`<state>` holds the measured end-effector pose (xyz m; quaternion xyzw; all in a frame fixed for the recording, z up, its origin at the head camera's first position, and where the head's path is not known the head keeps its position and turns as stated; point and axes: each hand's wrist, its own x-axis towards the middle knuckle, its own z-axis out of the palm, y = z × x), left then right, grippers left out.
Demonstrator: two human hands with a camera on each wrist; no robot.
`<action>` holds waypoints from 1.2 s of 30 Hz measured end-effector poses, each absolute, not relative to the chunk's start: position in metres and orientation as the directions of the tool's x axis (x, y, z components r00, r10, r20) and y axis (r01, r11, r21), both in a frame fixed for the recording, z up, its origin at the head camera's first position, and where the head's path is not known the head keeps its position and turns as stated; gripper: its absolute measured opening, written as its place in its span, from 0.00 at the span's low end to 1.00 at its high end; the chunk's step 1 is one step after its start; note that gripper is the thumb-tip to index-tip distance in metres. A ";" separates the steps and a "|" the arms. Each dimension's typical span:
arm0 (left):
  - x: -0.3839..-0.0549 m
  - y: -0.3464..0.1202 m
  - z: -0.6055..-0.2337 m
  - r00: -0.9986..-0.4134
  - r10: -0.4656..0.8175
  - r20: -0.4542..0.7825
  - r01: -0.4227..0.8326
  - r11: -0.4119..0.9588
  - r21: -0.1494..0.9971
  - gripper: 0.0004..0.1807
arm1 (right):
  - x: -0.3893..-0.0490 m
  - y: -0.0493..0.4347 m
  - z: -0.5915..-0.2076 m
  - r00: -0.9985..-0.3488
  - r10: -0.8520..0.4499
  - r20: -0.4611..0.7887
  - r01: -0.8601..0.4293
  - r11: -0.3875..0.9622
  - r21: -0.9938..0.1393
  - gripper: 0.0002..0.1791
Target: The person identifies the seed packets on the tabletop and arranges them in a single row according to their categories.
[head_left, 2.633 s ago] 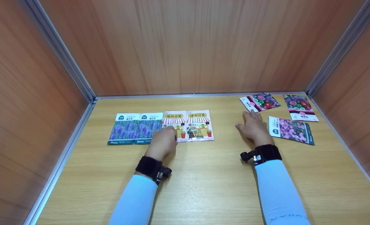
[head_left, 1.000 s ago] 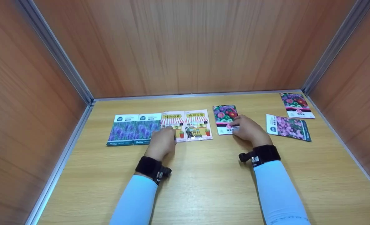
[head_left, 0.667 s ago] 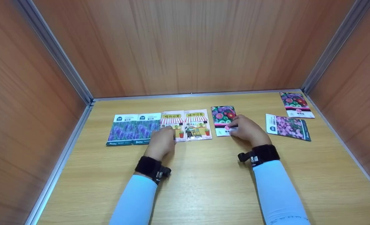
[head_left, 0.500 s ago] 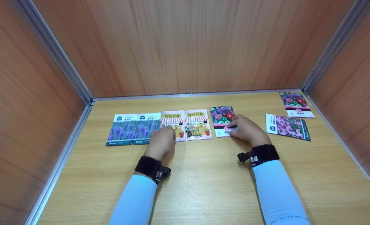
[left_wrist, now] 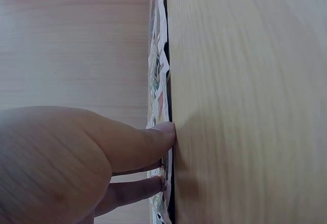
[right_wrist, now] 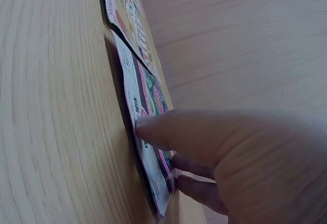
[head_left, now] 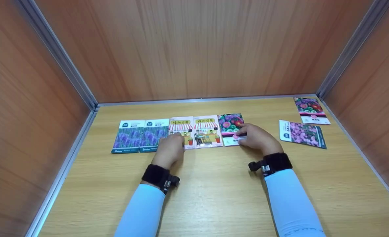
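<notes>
Seed packets lie in a row on the table. Two at the left show purple flowers, a first packet (head_left: 126,136) and a second packet (head_left: 153,131). Beside them are two pink packets with striped awnings, one packet (head_left: 181,124) partly under my left hand (head_left: 169,149) and the other packet (head_left: 208,131) uncovered. In the left wrist view the thumb and fingertips press on the packet's edge and face. My right hand (head_left: 260,140) pinches a colourful-flower seed packet (head_left: 229,126) at its lower right, its left edge against the row's end; its lower right corner is hidden.
At the right lie a matching colourful-flower packet (head_left: 312,110) near the back corner and a pink-flower packet (head_left: 303,133) turned sideways. Wooden panels enclose the table (head_left: 207,197) at the back (head_left: 201,49) and both sides.
The right hand took the colourful-flower packet from the back right, turned it upright and slid it left against the row. The left hand stayed in place.
</notes>
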<state>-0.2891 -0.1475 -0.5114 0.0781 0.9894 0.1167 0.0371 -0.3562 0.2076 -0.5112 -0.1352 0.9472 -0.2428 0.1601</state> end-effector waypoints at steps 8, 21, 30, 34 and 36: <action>-0.290 -0.147 -0.511 -0.986 0.159 -0.050 0.143 0.963 0.229 0.04 | -0.356 0.205 -0.510 -0.920 -0.300 -0.251 -0.146 0.859 -0.491 0.23; -0.290 -0.146 -0.510 -0.986 0.159 -0.052 0.142 0.961 0.239 0.04 | -0.359 0.207 -0.507 -0.938 -0.245 -0.244 -0.090 0.853 -0.513 0.24; -0.291 -0.147 -0.514 -0.987 0.151 -0.059 0.133 0.964 0.232 0.03 | -0.363 0.234 -0.498 -0.961 -0.164 -0.222 -0.018 0.840 -0.543 0.26; -0.291 -0.147 -0.512 -0.986 0.149 -0.074 0.127 0.962 0.241 0.04 | -0.366 0.261 -0.492 -0.960 -0.082 -0.269 0.078 0.841 -0.535 0.30; -0.291 -0.147 -0.511 -0.987 0.142 -0.074 0.120 0.962 0.245 0.04 | -0.368 0.277 -0.490 -0.956 -0.041 -0.291 0.124 0.840 -0.528 0.31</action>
